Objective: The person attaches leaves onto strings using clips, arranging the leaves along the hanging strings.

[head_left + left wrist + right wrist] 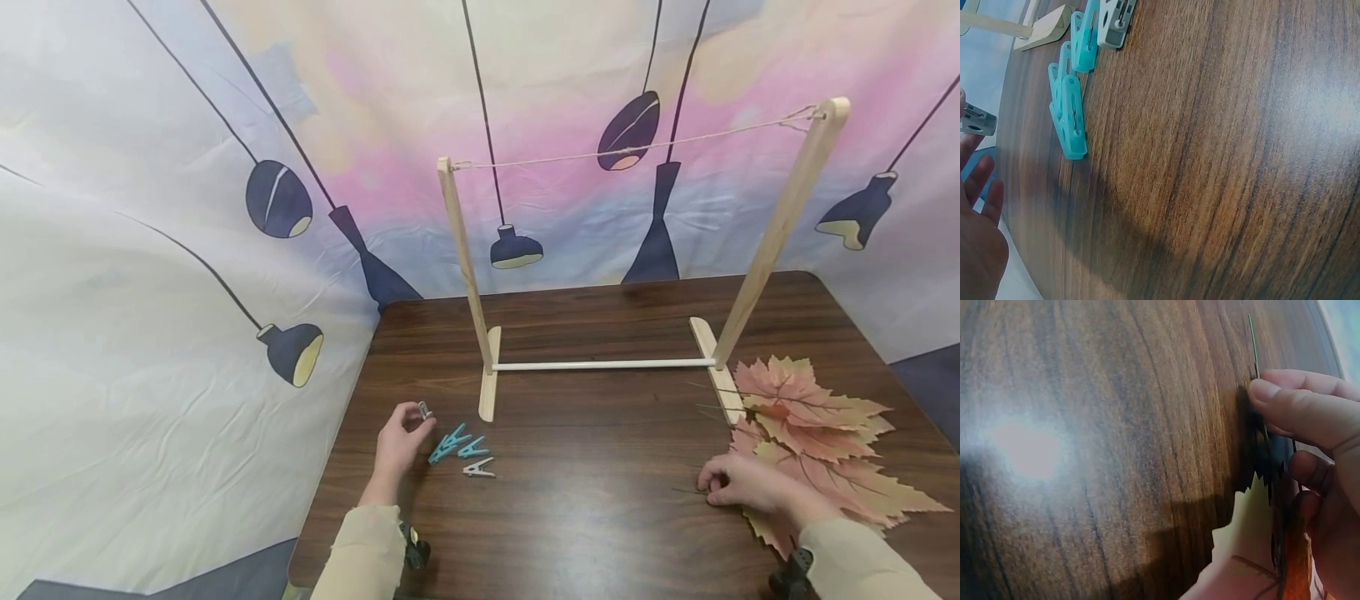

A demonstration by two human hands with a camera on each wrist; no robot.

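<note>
My left hand (396,446) pinches a grey clothespin (424,410) between thumb and fingertips, over the left side of the table; the clothespin (980,120) also shows at the left edge of the left wrist view. Just right of this hand lie several teal clothespins (472,448) and one light grey clothespin (478,469). At the right, my right hand (750,483) pinches a leaf's thin stem (1253,340) between thumb and forefinger. Its toothed blade (1235,550) trails below the fingers in the right wrist view. Beside that hand spreads a pile of pink-orange artificial leaves (810,396).
A wooden stand (780,221) with two uprights is at the back of the brown table (585,517). A string (555,158) runs between the tops, and a white rod (600,365) joins the feet. Behind hangs a cloth printed with lamps (375,108).
</note>
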